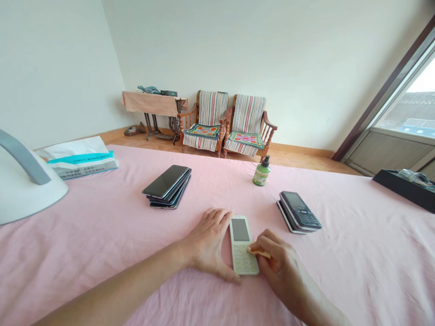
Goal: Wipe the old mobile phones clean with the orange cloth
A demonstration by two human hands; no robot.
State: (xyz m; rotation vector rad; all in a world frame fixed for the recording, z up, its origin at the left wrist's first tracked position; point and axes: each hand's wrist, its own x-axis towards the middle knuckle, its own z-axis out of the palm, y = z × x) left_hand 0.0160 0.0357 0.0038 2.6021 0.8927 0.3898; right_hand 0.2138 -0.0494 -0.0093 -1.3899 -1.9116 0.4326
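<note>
A white keypad phone (245, 261) lies face up on the pink cloth, its grey screen toward the far side. My left hand (209, 244) braces it from the left, fingertips at its top corner and thumb at its bottom corner. In a pinch, my right hand (282, 260) holds a small yellowish cloth (261, 252) against the phone's upper right keys. Most of the cloth is hidden by the fingers. A stack of dark smartphones (168, 181) sits beyond my left hand. To the right is a stack of keypad phones (299, 210), with a dark one on top.
A green spray bottle (261, 172) stands upright beyond the phones. At the left are a tissue pack (83, 158) and a white object with a grey handle (32, 199). A black tray (403, 190) is far right. Two wooden chairs (227, 124) stand by the wall.
</note>
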